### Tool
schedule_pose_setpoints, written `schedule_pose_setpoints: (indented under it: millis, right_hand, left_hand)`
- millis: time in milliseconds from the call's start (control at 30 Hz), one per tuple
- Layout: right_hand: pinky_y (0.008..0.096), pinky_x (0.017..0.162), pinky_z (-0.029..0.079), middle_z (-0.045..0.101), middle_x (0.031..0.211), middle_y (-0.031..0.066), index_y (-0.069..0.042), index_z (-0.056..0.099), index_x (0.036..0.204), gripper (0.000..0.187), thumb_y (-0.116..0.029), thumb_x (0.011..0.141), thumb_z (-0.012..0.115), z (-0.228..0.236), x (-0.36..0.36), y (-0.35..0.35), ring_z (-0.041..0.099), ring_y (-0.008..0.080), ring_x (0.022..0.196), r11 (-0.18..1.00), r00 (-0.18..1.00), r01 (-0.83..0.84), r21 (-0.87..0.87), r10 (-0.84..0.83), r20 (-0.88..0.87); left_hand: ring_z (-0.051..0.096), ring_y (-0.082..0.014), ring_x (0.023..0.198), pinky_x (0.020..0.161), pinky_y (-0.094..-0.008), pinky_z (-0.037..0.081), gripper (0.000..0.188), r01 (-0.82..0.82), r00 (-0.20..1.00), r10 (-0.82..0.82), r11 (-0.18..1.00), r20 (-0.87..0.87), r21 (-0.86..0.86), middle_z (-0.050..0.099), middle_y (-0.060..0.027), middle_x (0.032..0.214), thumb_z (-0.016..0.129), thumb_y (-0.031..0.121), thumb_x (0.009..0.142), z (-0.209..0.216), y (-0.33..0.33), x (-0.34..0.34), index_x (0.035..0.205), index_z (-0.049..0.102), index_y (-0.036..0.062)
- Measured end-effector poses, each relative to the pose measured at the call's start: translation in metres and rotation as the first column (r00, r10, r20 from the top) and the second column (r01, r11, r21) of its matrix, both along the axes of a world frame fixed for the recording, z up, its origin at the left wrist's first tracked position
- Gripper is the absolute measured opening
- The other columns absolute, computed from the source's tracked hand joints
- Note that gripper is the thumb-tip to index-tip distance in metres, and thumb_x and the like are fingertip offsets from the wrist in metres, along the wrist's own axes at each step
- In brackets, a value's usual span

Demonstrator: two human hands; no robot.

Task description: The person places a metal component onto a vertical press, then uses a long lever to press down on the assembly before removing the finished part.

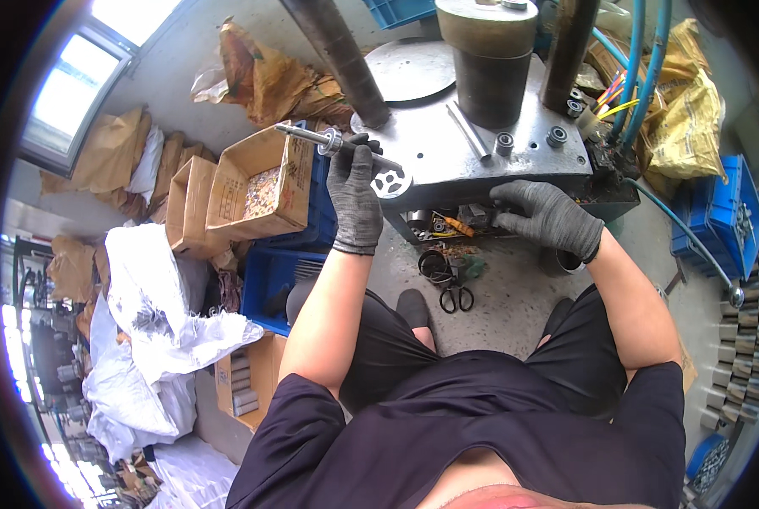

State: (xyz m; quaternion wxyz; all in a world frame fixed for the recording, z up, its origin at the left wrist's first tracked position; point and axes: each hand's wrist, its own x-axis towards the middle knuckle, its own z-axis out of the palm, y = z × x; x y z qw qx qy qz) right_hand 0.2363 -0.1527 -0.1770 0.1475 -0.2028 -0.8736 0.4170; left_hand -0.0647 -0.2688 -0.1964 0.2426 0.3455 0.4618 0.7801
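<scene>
My left hand (356,204), in a dark grey glove, is closed around a metal shaft (305,133) beside the press table's left front corner. The shaft slants, its thin end pointing up and left, with a round ringed collar (331,142) just above my fingers. A pale disc with cut-out holes (390,183) shows to the right of the hand; whether it joins the shaft I cannot tell. My right hand (549,219), gloved alike, hovers by the table's front edge, thumb and fingers apart, with nothing visible in it.
The steel press table (430,157) carries a thick ram (491,76), a loose rod (468,131) and bearing-like rings (557,136). Black scissors (456,299) lie on the floor below. Cardboard boxes (265,191) and a blue bin (265,288) stand left; blue crates (719,220) stand right.
</scene>
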Motion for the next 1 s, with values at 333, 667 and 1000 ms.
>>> schedule_pose_setpoints:
  millis: [333,667,1000]
  right_hand:
    - [0.0414,0.094,0.056,0.072,0.116,0.0212,0.000,0.066,0.131,0.046,-0.022,0.092,0.076,-0.015,-0.006,0.014,0.071,0.0347,0.107,0.979,0.981,-0.125,0.163,0.097,0.169]
    - [0.0282,0.083,0.057,0.073,0.123,0.0123,0.003,0.059,0.142,0.048,-0.014,0.099,0.072,0.019,-0.061,-0.009,0.069,0.0133,0.093,0.957,0.975,0.078,-0.279,-0.131,-0.180]
    - [0.0278,0.080,0.059,0.065,0.132,0.0132,0.004,0.041,0.155,0.074,-0.024,0.096,0.076,0.086,-0.200,-0.026,0.068,0.0139,0.097,0.885,0.910,-0.159,-0.437,-0.040,-0.412]
  left_hand:
    - [0.069,-0.0167,0.089,0.084,-0.0312,0.056,0.023,-0.195,0.965,0.132,0.937,-0.225,-0.288,0.072,-0.0071,0.100,0.074,0.009,0.098,-0.014,-0.004,-0.025,0.118,0.066,-0.0005]
    - [0.075,-0.0172,0.081,0.064,-0.0303,0.063,0.032,-0.140,0.948,-0.026,0.862,-0.318,-0.487,0.075,-0.0123,0.101,0.076,0.004,0.093,0.019,-0.009,-0.009,0.122,0.066,0.0006]
    - [0.056,-0.0368,0.133,0.116,-0.0476,0.044,0.085,-0.397,0.559,-0.282,0.734,-0.779,-0.551,0.061,-0.0216,0.136,0.089,0.046,0.072,-0.010,-0.012,-0.025,0.142,0.059,0.0078]
